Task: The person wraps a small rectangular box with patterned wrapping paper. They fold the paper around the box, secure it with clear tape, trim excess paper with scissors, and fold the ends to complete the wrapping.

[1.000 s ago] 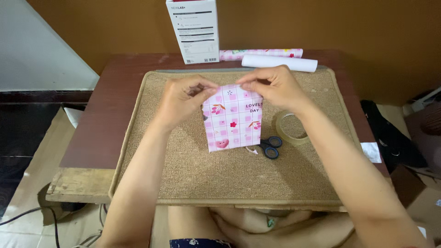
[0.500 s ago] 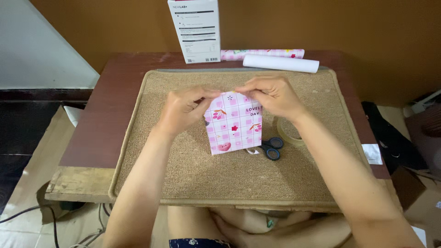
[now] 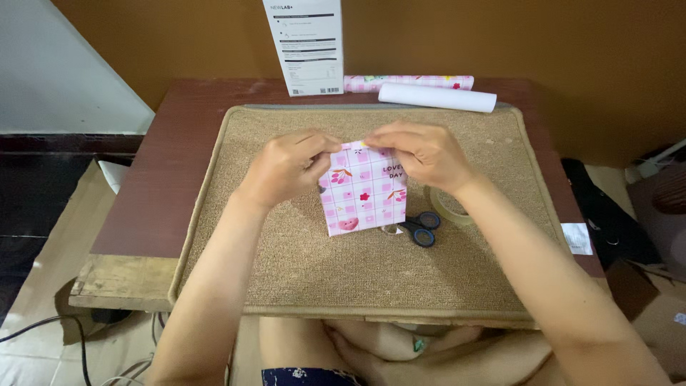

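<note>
A small box wrapped in pink checked paper with flower and heart prints (image 3: 361, 191) stands on a tan mat (image 3: 286, 264). My left hand (image 3: 286, 168) pinches the paper at the box's top left edge. My right hand (image 3: 421, 151) presses the paper at the top right edge. Both hands' fingertips nearly meet over the top of the box.
Blue-handled scissors (image 3: 420, 227) lie right of the box, beside a clear tape roll (image 3: 450, 207) partly hidden by my right wrist. At the table's back stand a tall white carton (image 3: 309, 46), a pink wrapping-paper roll (image 3: 411, 83) and a white paper roll (image 3: 436, 97).
Both hands have dropped lower onto the top of the wrapped box, pressing the paper down. The box has stayed in place.
</note>
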